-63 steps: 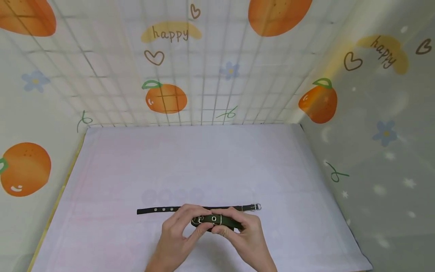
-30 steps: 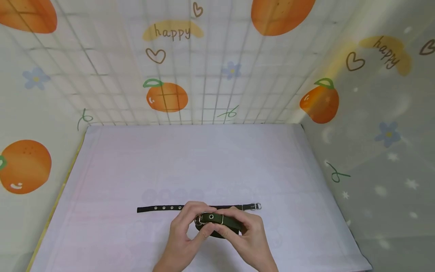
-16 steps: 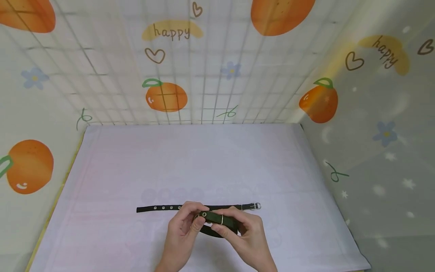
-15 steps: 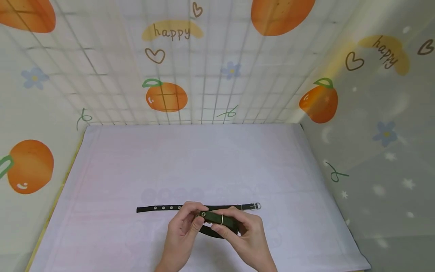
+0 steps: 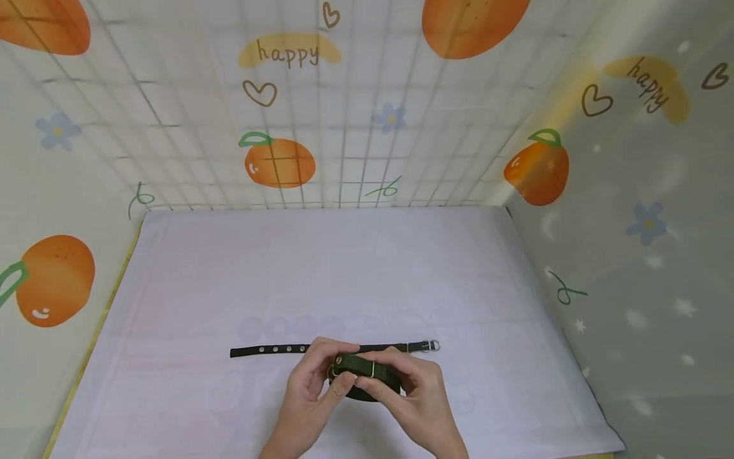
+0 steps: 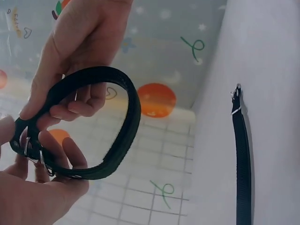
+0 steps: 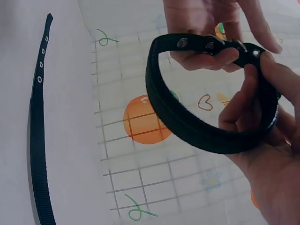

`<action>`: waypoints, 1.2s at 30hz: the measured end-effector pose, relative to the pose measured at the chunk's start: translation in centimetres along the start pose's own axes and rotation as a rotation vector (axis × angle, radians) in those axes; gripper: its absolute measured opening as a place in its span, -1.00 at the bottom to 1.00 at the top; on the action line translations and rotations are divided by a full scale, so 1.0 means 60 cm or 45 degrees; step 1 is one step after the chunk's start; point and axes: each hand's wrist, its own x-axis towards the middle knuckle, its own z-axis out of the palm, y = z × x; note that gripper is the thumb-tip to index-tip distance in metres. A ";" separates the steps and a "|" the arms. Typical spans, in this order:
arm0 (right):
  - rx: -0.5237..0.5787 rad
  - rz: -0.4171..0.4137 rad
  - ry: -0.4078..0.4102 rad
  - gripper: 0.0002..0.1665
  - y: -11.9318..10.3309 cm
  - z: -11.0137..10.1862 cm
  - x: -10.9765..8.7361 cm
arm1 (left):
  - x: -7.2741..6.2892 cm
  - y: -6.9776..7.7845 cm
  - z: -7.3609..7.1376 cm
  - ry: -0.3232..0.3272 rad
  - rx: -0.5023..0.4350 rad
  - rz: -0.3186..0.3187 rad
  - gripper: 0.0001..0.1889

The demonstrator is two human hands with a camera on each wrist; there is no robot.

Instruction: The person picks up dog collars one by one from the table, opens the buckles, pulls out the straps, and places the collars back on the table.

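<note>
A dark green buckle collar, looped into a ring, is held up between both hands in the head view. My left hand pinches it at the buckle end, where a metal eyelet shows. My right hand grips the strap near a metal keeper loop. The left wrist view shows the ring of the collar side-on, its metal buckle among the fingertips. Several eyelets line the strap in the right wrist view, and the right thumb lies right by one eyelet. Fingers partly cover the buckle.
A second dark collar lies stretched out flat on the white-covered table, just beyond the hands, its buckle to the right. A patterned curtain with grid lines behind it bounds the back and sides.
The strap's eyelet has shifted left toward the left fingertips, and the strap now bulges up at the buckle. The left fingers have moved slightly right. The collar on the table stays put.
</note>
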 end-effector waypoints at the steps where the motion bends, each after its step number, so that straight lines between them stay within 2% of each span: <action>1: 0.000 -0.006 -0.006 -0.62 0.000 0.000 0.000 | 0.001 -0.001 0.000 0.000 0.017 0.024 -0.64; 6: 0.002 -0.009 -0.023 -0.61 0.000 -0.001 -0.001 | 0.002 -0.003 0.000 0.008 0.024 0.050 -0.69; 9: 0.015 -0.018 -0.018 -0.59 0.001 0.000 -0.001 | 0.001 -0.002 -0.001 0.010 -0.072 0.035 -0.73; 12: 0.029 -0.018 -0.005 -0.57 0.001 0.001 -0.001 | 0.000 0.002 -0.002 0.037 -0.199 -0.084 -0.78; 17: 0.042 0.006 0.010 -0.61 0.000 0.002 -0.002 | -0.002 0.009 -0.007 0.156 -0.395 -0.390 -0.79; 19: 0.046 0.018 0.015 -0.62 0.000 0.002 -0.003 | -0.003 0.009 -0.009 0.181 -0.427 -0.446 -0.81; 21: 0.050 0.025 0.017 -0.62 0.001 0.002 -0.003 | -0.003 0.008 -0.009 0.183 -0.424 -0.460 -0.82; 23: 0.054 0.030 0.016 -0.62 0.002 0.002 -0.003 | -0.004 0.007 -0.010 0.164 -0.390 -0.423 -0.82; 25: 0.060 0.032 0.014 -0.62 0.003 0.002 -0.004 | -0.005 0.005 -0.010 0.125 -0.353 -0.350 -0.78; 27: 0.070 0.026 0.014 -0.63 0.006 0.002 -0.004 | -0.005 0.003 -0.010 0.064 -0.300 -0.226 -0.72; 31: 0.087 0.031 0.021 -0.63 0.008 0.001 -0.004 | -0.005 -0.004 -0.008 -0.038 -0.122 0.016 -0.59; 33: 0.093 0.036 0.030 -0.63 0.009 0.000 -0.004 | -0.006 -0.006 -0.008 -0.041 -0.035 0.058 -0.54; 36: 0.099 0.033 0.045 -0.64 0.009 -0.001 -0.004 | -0.006 -0.008 -0.010 -0.028 0.028 0.060 -0.48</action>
